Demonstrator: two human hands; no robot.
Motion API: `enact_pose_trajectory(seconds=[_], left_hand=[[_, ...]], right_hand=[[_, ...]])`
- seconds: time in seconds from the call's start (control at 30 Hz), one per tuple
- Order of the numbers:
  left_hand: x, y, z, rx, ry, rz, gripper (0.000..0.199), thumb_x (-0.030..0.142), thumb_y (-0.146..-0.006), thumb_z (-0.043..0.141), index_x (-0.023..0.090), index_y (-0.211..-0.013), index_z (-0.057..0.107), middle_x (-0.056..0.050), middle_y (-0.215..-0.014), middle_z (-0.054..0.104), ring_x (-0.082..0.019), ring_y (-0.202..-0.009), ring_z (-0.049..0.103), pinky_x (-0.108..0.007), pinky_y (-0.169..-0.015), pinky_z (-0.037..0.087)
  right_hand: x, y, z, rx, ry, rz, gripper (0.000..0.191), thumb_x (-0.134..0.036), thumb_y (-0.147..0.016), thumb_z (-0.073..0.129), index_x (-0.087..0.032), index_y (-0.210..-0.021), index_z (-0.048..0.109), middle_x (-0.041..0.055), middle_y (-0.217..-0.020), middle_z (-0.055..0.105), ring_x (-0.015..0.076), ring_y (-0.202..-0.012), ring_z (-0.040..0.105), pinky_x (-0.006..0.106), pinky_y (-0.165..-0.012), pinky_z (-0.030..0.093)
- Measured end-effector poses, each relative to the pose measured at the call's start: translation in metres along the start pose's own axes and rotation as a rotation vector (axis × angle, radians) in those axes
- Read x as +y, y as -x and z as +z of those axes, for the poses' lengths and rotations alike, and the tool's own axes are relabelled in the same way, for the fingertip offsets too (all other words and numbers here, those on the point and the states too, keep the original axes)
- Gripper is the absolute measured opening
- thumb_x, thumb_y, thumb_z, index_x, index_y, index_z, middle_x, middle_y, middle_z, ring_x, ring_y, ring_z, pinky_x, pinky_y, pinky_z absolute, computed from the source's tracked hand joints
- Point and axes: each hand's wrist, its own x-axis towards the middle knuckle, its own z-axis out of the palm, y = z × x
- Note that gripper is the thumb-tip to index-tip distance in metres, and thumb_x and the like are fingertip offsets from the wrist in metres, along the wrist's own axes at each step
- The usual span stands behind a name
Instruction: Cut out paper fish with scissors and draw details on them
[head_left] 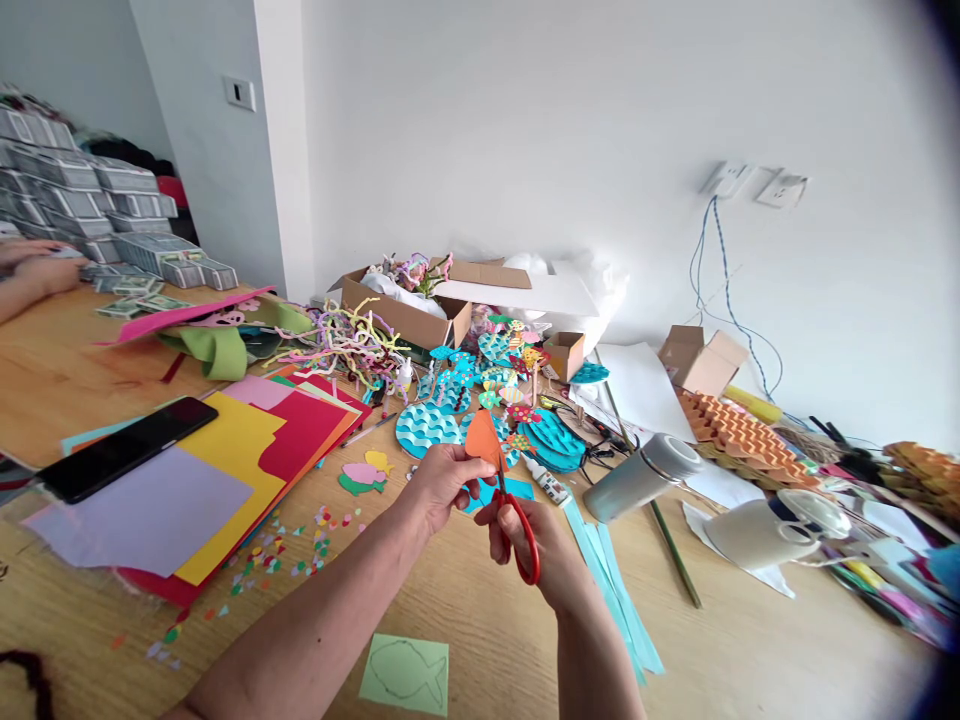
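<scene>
In the middle of the head view, my left hand (442, 482) pinches a piece of orange paper (482, 436) with a rounded edge. My right hand (544, 540) has its fingers through the red handles of a pair of scissors (531, 548). The dark blades point up and meet the right side of the orange paper. Below my hands lies a green square of paper (405, 675) with a fish outline drawn on it. Left of my left hand are pink, yellow and green fish cut-outs (365, 472). Blue patterned paper shapes (427, 430) lie just behind the orange piece.
Coloured paper sheets (225, 450) and a black phone (127, 447) lie at left, with confetti scraps (300, 548) nearby. At right stand a grey thermos (637, 480) and a white mug (765, 530). Cardboard boxes (405, 310) line the wall. Another person's hands (41, 268) show far left.
</scene>
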Motion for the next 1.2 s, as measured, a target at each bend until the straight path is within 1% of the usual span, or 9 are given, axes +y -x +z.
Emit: enact_pose_trajectory(seconds=[0.27,0.73,0.9,1.07,1.2], left_hand=[[-0.0005,-0.0004,-0.0008,0.000,-0.008,0.009,0.019,0.027,-0.052,0.070,0.012,-0.061,0.062,-0.002,-0.059,0.061,-0.005,-0.041,0.042,-0.019,-0.034,0.020],[0.0000,-0.0018,-0.0046,-0.027,-0.018,-0.003,0.019,0.027,-0.053,0.071,0.012,-0.060,0.062,-0.002,-0.059,0.061,-0.005,-0.041,0.042,-0.018,-0.034,0.019],[0.0000,-0.0022,-0.0045,-0.030,-0.017,-0.009,0.022,0.029,-0.053,0.071,0.011,-0.063,0.063,-0.002,-0.061,0.061,-0.005,-0.041,0.042,-0.018,-0.034,0.019],[0.0000,-0.0018,-0.0055,-0.032,-0.018,-0.005,0.021,0.028,-0.053,0.071,0.011,-0.063,0.063,-0.003,-0.060,0.062,-0.005,-0.040,0.042,-0.019,-0.034,0.019],[-0.0003,-0.0019,-0.0066,-0.045,-0.033,0.002,0.019,0.027,-0.054,0.070,0.011,-0.061,0.063,-0.002,-0.059,0.061,-0.005,-0.041,0.041,-0.018,-0.034,0.019]], right_hand=[[0.0017,0.0008,-0.0011,-0.012,-0.009,0.000,0.064,-0.075,-0.076,0.047,-0.013,-0.081,0.060,0.0011,-0.054,0.056,0.0133,-0.050,0.048,0.026,-0.049,0.037],[0.0016,-0.0003,-0.0009,-0.007,-0.001,0.034,0.065,-0.077,-0.075,0.046,-0.014,-0.078,0.059,-0.0008,-0.049,0.052,0.0105,-0.044,0.043,0.024,-0.043,0.030],[0.0013,0.0006,-0.0007,-0.005,0.003,0.037,0.065,-0.077,-0.075,0.046,-0.013,-0.078,0.059,-0.0008,-0.049,0.052,0.0103,-0.044,0.043,0.023,-0.042,0.030],[-0.0001,0.0013,-0.0005,-0.004,0.007,0.047,0.066,-0.078,-0.074,0.047,-0.013,-0.078,0.059,-0.0006,-0.049,0.053,0.0104,-0.044,0.043,0.023,-0.042,0.030],[0.0002,0.0010,-0.0008,-0.011,-0.008,0.036,0.065,-0.077,-0.074,0.049,-0.013,-0.078,0.059,-0.0001,-0.050,0.054,0.0106,-0.046,0.045,0.024,-0.045,0.033]])
